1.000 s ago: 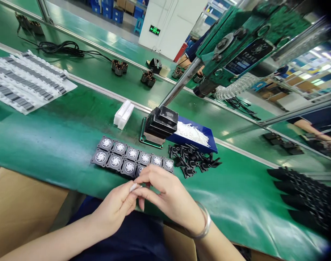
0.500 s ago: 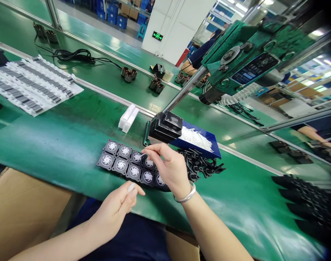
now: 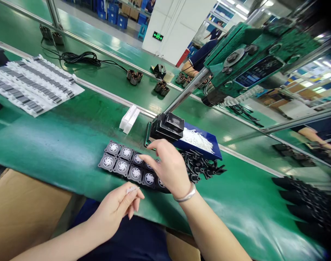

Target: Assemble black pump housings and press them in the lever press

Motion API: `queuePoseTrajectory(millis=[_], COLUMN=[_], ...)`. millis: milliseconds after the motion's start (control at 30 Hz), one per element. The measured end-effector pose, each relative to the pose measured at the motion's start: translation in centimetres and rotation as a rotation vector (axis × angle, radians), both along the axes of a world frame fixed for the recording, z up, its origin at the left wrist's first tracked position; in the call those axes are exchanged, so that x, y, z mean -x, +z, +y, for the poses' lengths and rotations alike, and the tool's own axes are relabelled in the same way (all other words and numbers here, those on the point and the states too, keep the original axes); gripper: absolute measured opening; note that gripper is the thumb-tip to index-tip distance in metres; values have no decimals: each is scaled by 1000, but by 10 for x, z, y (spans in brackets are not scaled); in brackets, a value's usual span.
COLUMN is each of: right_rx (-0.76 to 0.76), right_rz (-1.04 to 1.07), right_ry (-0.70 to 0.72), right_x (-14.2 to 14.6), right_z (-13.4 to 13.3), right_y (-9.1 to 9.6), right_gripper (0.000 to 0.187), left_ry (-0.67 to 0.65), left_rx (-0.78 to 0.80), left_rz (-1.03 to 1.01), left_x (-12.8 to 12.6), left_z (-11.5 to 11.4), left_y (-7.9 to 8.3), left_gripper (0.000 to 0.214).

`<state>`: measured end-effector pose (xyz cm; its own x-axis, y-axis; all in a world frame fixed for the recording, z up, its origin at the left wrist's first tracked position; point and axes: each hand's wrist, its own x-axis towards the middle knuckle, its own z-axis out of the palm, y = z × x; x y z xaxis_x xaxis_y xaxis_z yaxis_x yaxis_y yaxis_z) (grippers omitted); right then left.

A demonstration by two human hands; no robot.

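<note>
Pinching a small white pin [image 3: 132,189] between thumb and forefinger, the left hand [image 3: 118,208] is hanging just off the table [image 3: 59,145] edge, while the right hand [image 3: 168,166] is hovering, fingers loosely spread and seemingly empty, over the black fan frames [image 3: 122,165]. I judge its wrist is risking brushing them askew. The green exit sign [image 3: 157,36] and the press label [image 3: 259,70] are showing only blur, nothing readable.

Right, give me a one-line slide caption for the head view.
Right hand hovers over two rows of small black fans on the green bench; left hand pinches a small white piece.

Bare belt [image 3: 59,145] left of fan tiles [image 3: 122,165]; press [image 3: 167,127] blocks behind.
</note>
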<state>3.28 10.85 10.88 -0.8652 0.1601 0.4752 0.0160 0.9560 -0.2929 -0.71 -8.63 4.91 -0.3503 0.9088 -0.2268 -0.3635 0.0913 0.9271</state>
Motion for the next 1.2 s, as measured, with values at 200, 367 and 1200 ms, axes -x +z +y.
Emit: queuePoseTrajectory(millis=[200,367,1200], right_rx=[355,505,229], right_rz=[-162,-207,-39], right_ry=[281,293,129], right_x=[-23,-31,-25], right_z=[-25,-37,-23], right_y=[21,11,-1], right_gripper=[12,13,10], left_ry=[32,62,47], left_rx=[-41,-58,4], left_rz=[85,194,38], left_x=[1,0,-1], left_z=[-2,-3,-2], left_y=[0,1,-2], left_gripper=[44,46,45])
